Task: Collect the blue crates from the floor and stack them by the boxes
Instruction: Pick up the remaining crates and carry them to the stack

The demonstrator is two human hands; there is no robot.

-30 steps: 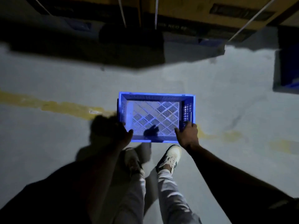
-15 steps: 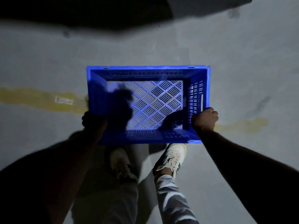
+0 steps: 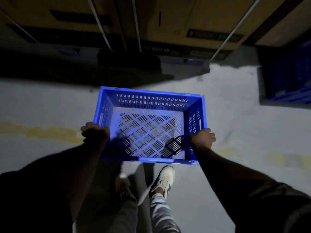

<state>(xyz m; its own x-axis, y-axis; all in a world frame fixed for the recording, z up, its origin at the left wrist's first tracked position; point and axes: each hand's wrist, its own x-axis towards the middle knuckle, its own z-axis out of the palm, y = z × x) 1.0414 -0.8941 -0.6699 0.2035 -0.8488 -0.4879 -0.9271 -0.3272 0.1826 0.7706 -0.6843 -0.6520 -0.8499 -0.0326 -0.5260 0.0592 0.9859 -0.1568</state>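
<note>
Single head-worn wide-angle cam, looks steeply fwd/down from above. Close on both forearms and blue crate (image 3: 149, 125) at center; shoes at bottom, cardboard boxes (image 3: 168, 19) along top edge. No 2nd view, no overlap.

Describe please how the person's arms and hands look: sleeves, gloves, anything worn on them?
Both hands are bare: no gloves show on the left hand or the right hand. The forearms also look uncovered. A dark short sleeve shows on the right upper arm. The left arm is in deep shadow, so its sleeve cannot be made out. No watch or ring is visible in this dim light.
</note>
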